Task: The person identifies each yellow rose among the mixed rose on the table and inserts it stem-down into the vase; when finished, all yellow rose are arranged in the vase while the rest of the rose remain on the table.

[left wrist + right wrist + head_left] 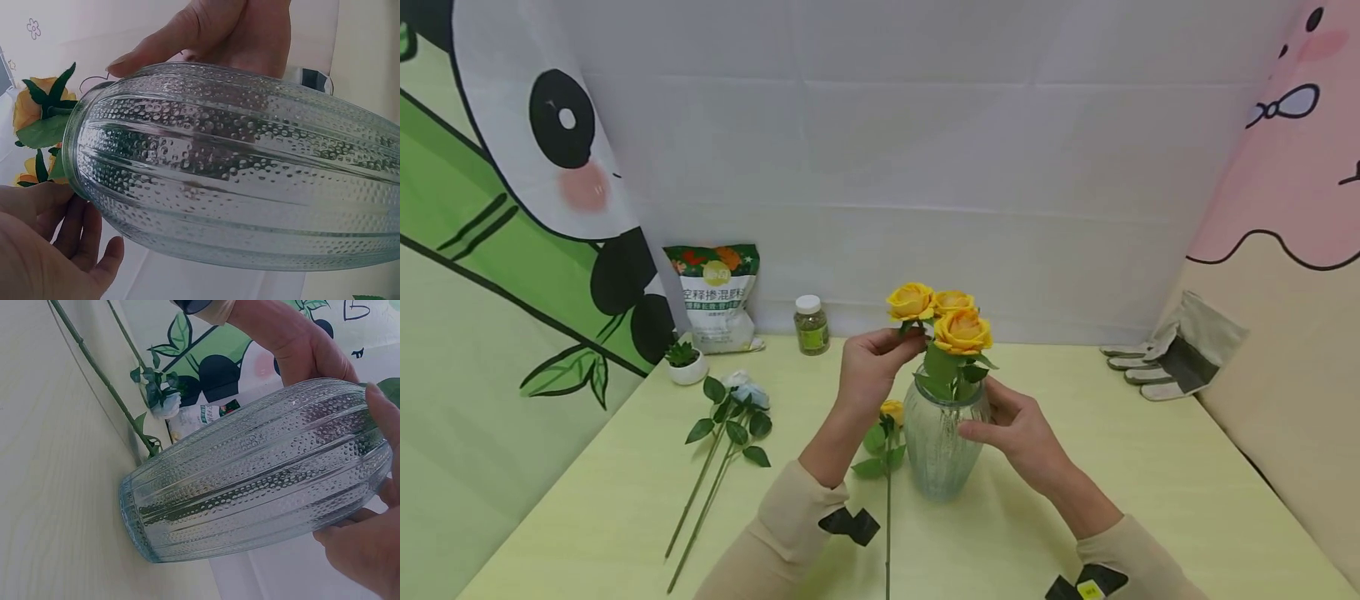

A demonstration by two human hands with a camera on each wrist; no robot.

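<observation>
Three yellow roses top the vase on the table, head view: left hand pinching below the left bloom, right hand gripping the vase's right side. Left wrist: left fingers beside the rim. Right wrist: right thumb touches the vase.

Between the right hand and far-right glove, the tabletop leaves passage; left of the vase, lying roses obstruct.

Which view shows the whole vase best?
The head view: the vase shows from rim to base, slightly covered by the right hand. Left wrist cuts off the base; right wrist shows base, no clear rim.
</observation>
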